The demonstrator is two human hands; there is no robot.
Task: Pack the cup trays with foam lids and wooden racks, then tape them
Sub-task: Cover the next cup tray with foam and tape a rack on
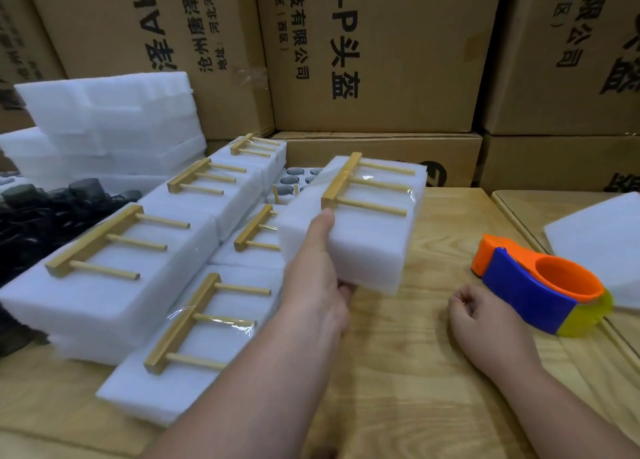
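My left hand (pixel 317 278) grips the near end of a white foam pack (pixel 367 230) and holds it tilted above the wooden table (pixel 398 372). A wooden rack (pixel 360 188) lies taped on top of that pack. My right hand (pixel 485 316) rests on the table with its fingers loosely curled and holds nothing. Just right of it sits an orange and blue tape dispenser (pixel 533 285). Several finished foam packs with racks (pixel 114 250) lie stacked at the left. An uncovered tray of dark cups (pixel 294 179) shows behind the held pack.
A stack of plain foam lids (pixel 110 119) stands at the back left, with loose dark cups (pixel 52 209) beside it. Cardboard boxes (pixel 374 60) wall off the back. A loose foam sheet (pixel 599 240) lies on a second table at the right.
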